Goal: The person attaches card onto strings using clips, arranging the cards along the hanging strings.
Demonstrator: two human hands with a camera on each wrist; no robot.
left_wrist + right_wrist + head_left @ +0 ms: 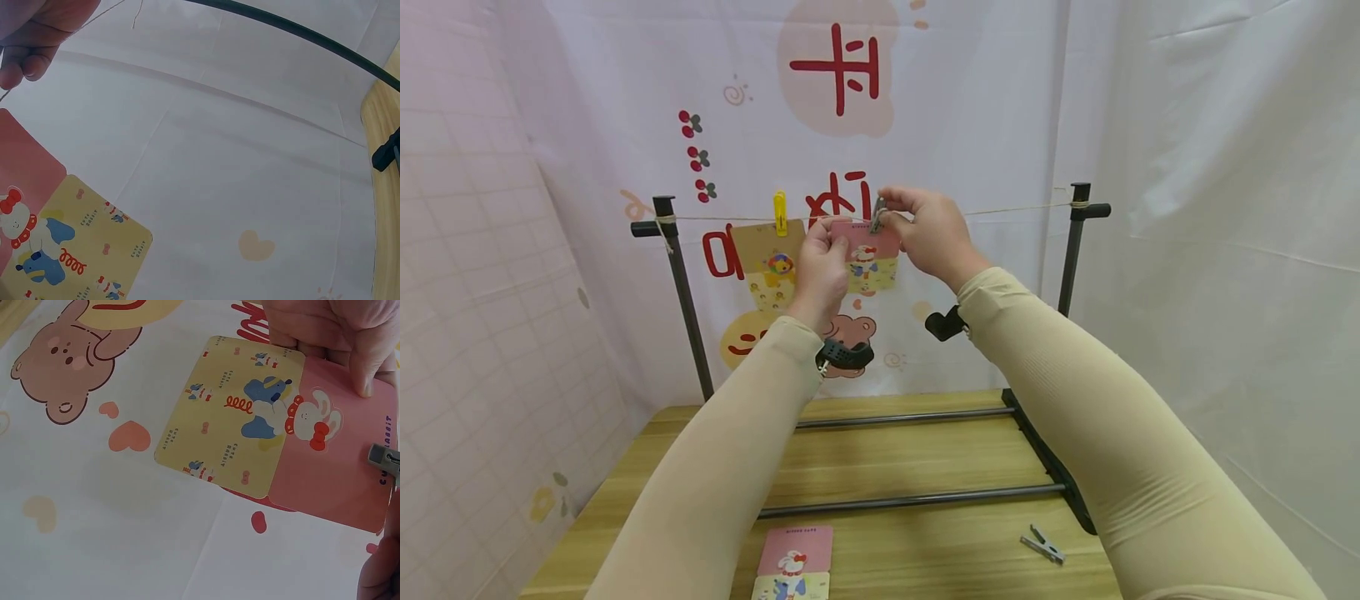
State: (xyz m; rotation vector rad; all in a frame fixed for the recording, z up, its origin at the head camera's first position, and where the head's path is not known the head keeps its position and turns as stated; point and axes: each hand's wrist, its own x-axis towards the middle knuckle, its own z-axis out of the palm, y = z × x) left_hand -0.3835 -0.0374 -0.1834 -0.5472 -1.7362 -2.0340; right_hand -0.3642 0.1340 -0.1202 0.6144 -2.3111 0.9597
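Note:
My left hand (822,279) pinches the left edge of a pink and yellow rabbit-print card (880,265), which hangs just below a thin string (1011,209). At the card's top edge, my right hand (938,237) grips a grey clothespin (877,215) between thumb and fingers. In the right wrist view, the clothespin's tip (382,457) lies over the pink part of the card (337,475). To the left, a yellow clothespin (781,215) fastens a tan and yellow card (752,248) to the string.
A dark metal frame (679,275) stands on the wooden table (895,458) and carries the string. Another pink and yellow card (795,550) lies near the table's front, with a spare grey clothespin (1042,546) to the right. Behind hangs a printed white cloth (992,108).

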